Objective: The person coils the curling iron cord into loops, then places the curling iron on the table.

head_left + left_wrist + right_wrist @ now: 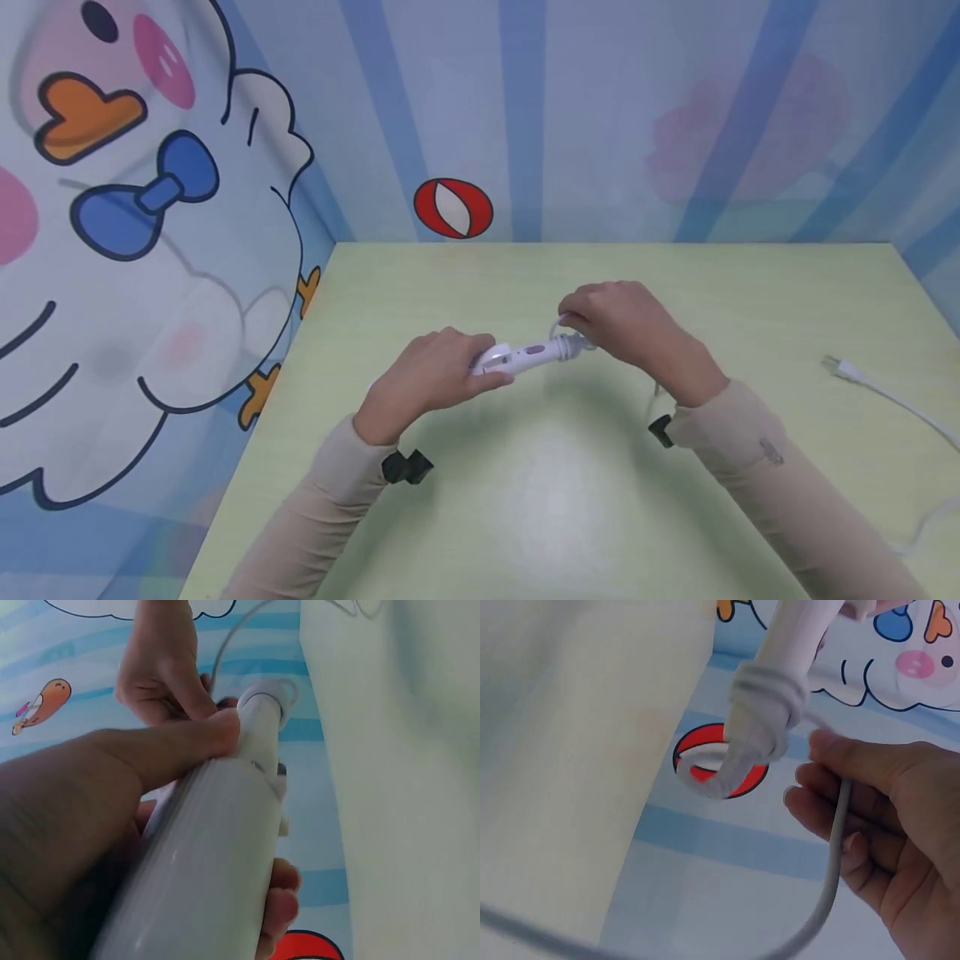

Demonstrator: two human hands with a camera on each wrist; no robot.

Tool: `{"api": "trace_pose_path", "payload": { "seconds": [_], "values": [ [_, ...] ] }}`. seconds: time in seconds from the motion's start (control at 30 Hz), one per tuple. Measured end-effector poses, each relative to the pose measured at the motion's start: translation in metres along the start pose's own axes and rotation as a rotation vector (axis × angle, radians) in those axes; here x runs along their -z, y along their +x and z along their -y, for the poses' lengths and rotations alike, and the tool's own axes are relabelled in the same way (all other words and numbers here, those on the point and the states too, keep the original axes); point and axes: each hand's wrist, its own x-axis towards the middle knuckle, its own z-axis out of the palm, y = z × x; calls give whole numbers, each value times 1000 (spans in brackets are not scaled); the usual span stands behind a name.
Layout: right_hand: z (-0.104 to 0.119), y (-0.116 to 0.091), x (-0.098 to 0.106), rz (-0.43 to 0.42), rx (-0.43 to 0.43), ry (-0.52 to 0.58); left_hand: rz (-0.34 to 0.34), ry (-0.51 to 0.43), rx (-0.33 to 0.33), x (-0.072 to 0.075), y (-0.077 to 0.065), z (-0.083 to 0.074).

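My left hand point(431, 371) grips a glossy white cylindrical appliance point(528, 357) with an oval mauve button point(535, 349), holding it above the pale yellow-green desk point(555, 508), well in from its left and right edges. My right hand point(626, 321) pinches a thin white cord point(831, 874) beside the appliance's narrow end, where cord loops around it. A white pronged plug point(847, 370) lies toward the desk's right edge.

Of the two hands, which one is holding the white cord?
The right hand holds the cord, near one end of the white appliance; the left hand grips the appliance's body instead.
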Motion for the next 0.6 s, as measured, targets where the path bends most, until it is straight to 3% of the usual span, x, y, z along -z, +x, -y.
{"api": "trace_pose_path", "payload": {
  "seconds": [0.2, 0.4, 0.6],
  "values": [
    [12, -5, -8, -5, -133, 96, -84, 14, 84, -7, 5, 2],
    [21, -11, -17, -15, -292, 351, -212, 55, 128, -10, 11, 4],
    [18, -21, -41, -41, -325, 563, -250, -7, 172, -12, 16, 15]
  ]
}}
